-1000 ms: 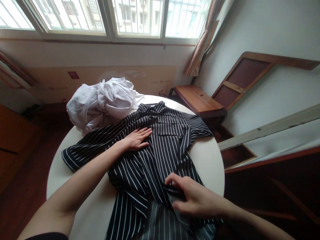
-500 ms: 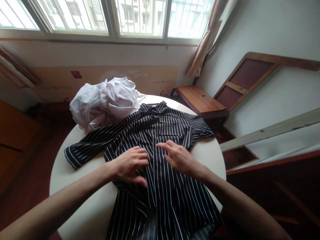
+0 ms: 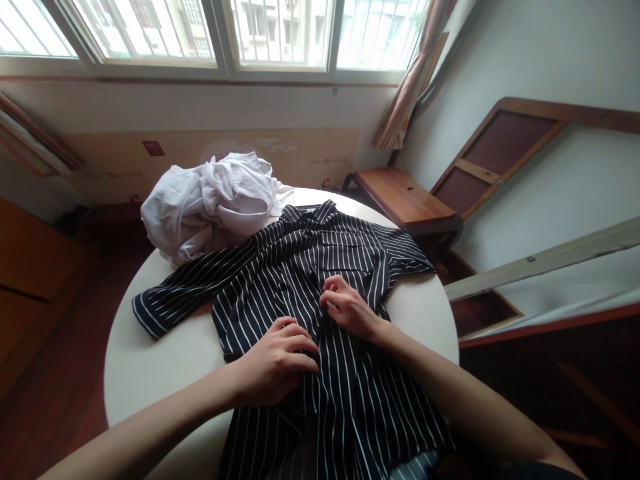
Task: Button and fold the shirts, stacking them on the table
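A black, white-striped, long-sleeved collared shirt [image 3: 345, 387] is spread front upward over a round, white-topped table [image 3: 127, 373], its collar [image 3: 320, 213] turned to the far side and its lower part brought to the near edge; by the far left rim a crumpled heap of white cloth [image 3: 215, 207] is set just beside the shirt, its place unchanged.

The left hand [image 3: 280, 357] is held low over the shirt's middle, half open, with fingers bent and slightly parted; its thumb is hidden, and whether cloth is gripped cannot be told; half a second ago it was held a little higher, with the thumb in plain view. The right hand [image 3: 347, 308] is placed just below the chest pocket [image 3: 345, 260], its fingers now curled more tightly beside the front opening; whether fabric is pinched there cannot be made out; a second ago the lower front was grasped by it, while the left hand was laid flat on the chest.
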`<state>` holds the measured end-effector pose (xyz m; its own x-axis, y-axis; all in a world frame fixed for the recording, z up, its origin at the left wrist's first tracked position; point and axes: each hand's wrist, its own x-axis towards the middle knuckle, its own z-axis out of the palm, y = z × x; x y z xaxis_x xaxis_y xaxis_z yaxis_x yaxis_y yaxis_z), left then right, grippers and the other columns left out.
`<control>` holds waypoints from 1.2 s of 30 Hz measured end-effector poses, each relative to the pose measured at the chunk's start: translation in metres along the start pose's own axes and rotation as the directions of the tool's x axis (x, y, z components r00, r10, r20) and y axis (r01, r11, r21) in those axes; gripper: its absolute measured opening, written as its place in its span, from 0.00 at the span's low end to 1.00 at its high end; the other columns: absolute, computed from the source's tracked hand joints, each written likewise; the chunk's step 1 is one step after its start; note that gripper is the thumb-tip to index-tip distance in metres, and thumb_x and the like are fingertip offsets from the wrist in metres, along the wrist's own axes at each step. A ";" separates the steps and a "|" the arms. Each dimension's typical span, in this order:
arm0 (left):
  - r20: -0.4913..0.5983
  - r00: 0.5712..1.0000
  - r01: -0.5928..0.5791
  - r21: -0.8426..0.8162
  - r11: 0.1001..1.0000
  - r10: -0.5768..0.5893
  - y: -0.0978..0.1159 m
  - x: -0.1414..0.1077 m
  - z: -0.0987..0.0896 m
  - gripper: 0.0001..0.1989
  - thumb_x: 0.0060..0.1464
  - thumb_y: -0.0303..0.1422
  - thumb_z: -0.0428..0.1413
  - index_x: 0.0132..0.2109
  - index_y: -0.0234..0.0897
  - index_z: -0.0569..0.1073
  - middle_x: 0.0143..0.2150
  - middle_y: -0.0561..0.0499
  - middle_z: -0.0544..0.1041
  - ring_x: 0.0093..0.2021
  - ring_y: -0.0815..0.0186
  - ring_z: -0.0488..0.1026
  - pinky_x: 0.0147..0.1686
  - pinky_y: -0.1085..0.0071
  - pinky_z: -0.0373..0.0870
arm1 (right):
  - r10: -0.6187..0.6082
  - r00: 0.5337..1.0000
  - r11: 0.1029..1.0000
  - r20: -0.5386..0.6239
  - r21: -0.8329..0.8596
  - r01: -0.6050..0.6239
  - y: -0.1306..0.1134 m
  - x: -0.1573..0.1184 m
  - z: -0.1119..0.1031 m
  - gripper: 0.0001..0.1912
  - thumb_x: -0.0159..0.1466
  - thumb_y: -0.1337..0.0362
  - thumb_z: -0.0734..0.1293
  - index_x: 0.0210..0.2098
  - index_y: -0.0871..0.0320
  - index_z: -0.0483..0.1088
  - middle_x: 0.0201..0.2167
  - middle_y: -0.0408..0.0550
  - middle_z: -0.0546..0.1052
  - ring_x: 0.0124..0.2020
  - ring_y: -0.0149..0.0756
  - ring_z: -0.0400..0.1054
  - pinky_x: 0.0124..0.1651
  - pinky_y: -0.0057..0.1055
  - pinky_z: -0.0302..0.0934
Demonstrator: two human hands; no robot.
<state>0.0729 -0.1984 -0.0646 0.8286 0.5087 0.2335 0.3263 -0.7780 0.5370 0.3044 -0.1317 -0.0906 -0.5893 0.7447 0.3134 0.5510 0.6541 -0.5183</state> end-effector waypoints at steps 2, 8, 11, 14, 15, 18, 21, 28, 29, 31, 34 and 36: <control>0.010 0.998 0.057 -0.165 0.985 -0.056 0.006 -0.004 -0.024 0.18 0.49 0.22 0.50 0.45 0.43 0.74 0.50 0.50 0.75 0.49 0.62 0.68 0.57 0.58 0.55 | 0.079 0.991 0.995 -0.104 0.076 -0.072 0.004 -0.002 -0.002 0.10 0.58 0.76 0.60 0.30 0.58 0.70 0.39 0.48 0.64 0.40 0.34 0.64 0.45 0.35 0.62; 0.231 0.971 0.169 -0.453 0.875 -0.068 0.026 -0.008 -0.069 0.15 0.50 0.23 0.48 0.40 0.41 0.76 0.44 0.49 0.78 0.44 0.62 0.72 0.48 0.65 0.66 | 0.210 0.968 0.945 -0.137 0.284 -0.164 0.009 0.002 0.000 0.12 0.55 0.77 0.59 0.29 0.58 0.70 0.35 0.47 0.69 0.37 0.34 0.65 0.40 0.33 0.62; 0.390 0.918 0.198 -0.295 0.935 -0.071 0.028 -0.006 -0.060 0.15 0.47 0.23 0.51 0.40 0.40 0.76 0.40 0.50 0.78 0.40 0.63 0.73 0.45 0.66 0.67 | 0.204 0.971 0.932 -0.127 0.328 -0.153 0.007 0.003 0.002 0.12 0.55 0.77 0.58 0.30 0.58 0.70 0.34 0.47 0.71 0.36 0.34 0.66 0.40 0.33 0.61; 0.387 0.906 0.245 -0.145 0.959 -0.173 0.021 0.001 -0.050 0.14 0.46 0.25 0.54 0.41 0.39 0.75 0.39 0.50 0.77 0.38 0.63 0.73 0.41 0.68 0.68 | 0.179 0.980 0.938 -0.092 0.317 -0.142 0.003 0.003 0.002 0.12 0.54 0.77 0.58 0.28 0.59 0.71 0.33 0.47 0.72 0.35 0.33 0.66 0.41 0.33 0.60; 0.336 0.912 0.288 -0.114 0.951 -0.236 0.017 0.006 -0.047 0.11 0.49 0.28 0.53 0.41 0.39 0.75 0.38 0.50 0.77 0.37 0.63 0.73 0.39 0.69 0.67 | 0.175 0.982 0.937 -0.077 0.320 -0.142 0.001 0.003 0.001 0.12 0.54 0.77 0.59 0.26 0.59 0.71 0.32 0.46 0.72 0.34 0.33 0.66 0.41 0.32 0.60; 0.048 0.853 0.518 0.035 0.855 -0.519 -0.001 0.027 -0.037 0.13 0.55 0.41 0.51 0.37 0.37 0.73 0.31 0.49 0.76 0.31 0.63 0.72 0.33 0.69 0.65 | 0.217 0.975 0.921 -0.047 0.341 -0.188 -0.005 0.003 0.000 0.10 0.55 0.74 0.60 0.25 0.59 0.71 0.28 0.45 0.73 0.32 0.32 0.66 0.39 0.31 0.59; -0.162 0.735 0.678 0.181 0.712 -0.659 -0.023 0.047 -0.021 0.19 0.50 0.49 0.55 0.35 0.36 0.72 0.27 0.47 0.74 0.29 0.59 0.72 0.30 0.67 0.64 | 0.333 0.943 0.890 -0.008 0.334 -0.312 -0.012 0.003 0.000 0.08 0.59 0.66 0.62 0.25 0.59 0.70 0.24 0.43 0.72 0.27 0.31 0.65 0.34 0.30 0.58; -0.149 0.715 0.600 -0.371 0.709 -0.683 -0.061 0.059 -0.006 0.08 0.49 0.34 0.55 0.26 0.35 0.71 0.22 0.53 0.71 0.22 0.69 0.67 0.23 0.74 0.61 | 0.463 0.887 0.819 -0.009 0.386 -0.424 -0.016 0.007 0.007 0.06 0.51 0.70 0.65 0.30 0.58 0.66 0.25 0.41 0.72 0.27 0.30 0.65 0.32 0.29 0.58; -0.134 0.686 0.568 -0.516 0.641 -0.715 -0.064 0.059 -0.006 0.08 0.48 0.36 0.56 0.27 0.35 0.71 0.22 0.53 0.70 0.20 0.70 0.66 0.21 0.75 0.60 | 0.476 0.880 0.784 0.007 0.451 -0.427 -0.015 0.008 0.007 0.08 0.51 0.70 0.65 0.31 0.58 0.65 0.26 0.41 0.71 0.27 0.30 0.65 0.32 0.29 0.59; -0.131 0.631 0.483 -0.704 0.520 -0.764 -0.067 0.058 -0.006 0.09 0.47 0.37 0.58 0.30 0.34 0.72 0.23 0.54 0.71 0.20 0.71 0.65 0.19 0.76 0.60 | 0.514 0.857 0.691 0.020 0.583 -0.428 -0.013 0.009 0.006 0.09 0.50 0.69 0.66 0.31 0.58 0.64 0.27 0.41 0.70 0.28 0.30 0.65 0.32 0.29 0.60; -0.245 0.589 0.399 -0.741 0.540 -0.770 -0.065 0.059 -0.002 0.10 0.44 0.36 0.61 0.31 0.34 0.72 0.26 0.52 0.74 0.26 0.69 0.70 0.25 0.75 0.65 | 0.592 0.805 0.567 -0.030 0.726 -0.390 -0.014 0.009 0.002 0.10 0.51 0.65 0.68 0.32 0.57 0.63 0.28 0.41 0.70 0.29 0.30 0.65 0.32 0.29 0.61; -0.323 0.564 0.408 -0.691 0.597 -0.760 -0.061 0.061 0.002 0.11 0.42 0.36 0.63 0.31 0.34 0.73 0.27 0.51 0.75 0.28 0.68 0.71 0.28 0.74 0.66 | 0.627 0.777 0.512 -0.059 0.783 -0.354 -0.018 0.009 0.000 0.12 0.50 0.64 0.69 0.31 0.57 0.63 0.28 0.40 0.70 0.30 0.30 0.65 0.33 0.29 0.61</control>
<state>0.1042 -0.1211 -0.0849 0.0726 0.9973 -0.0142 0.2189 -0.0020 0.9757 0.2891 -0.1366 -0.0783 -0.0780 0.9964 -0.0344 0.0280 -0.0323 -0.9991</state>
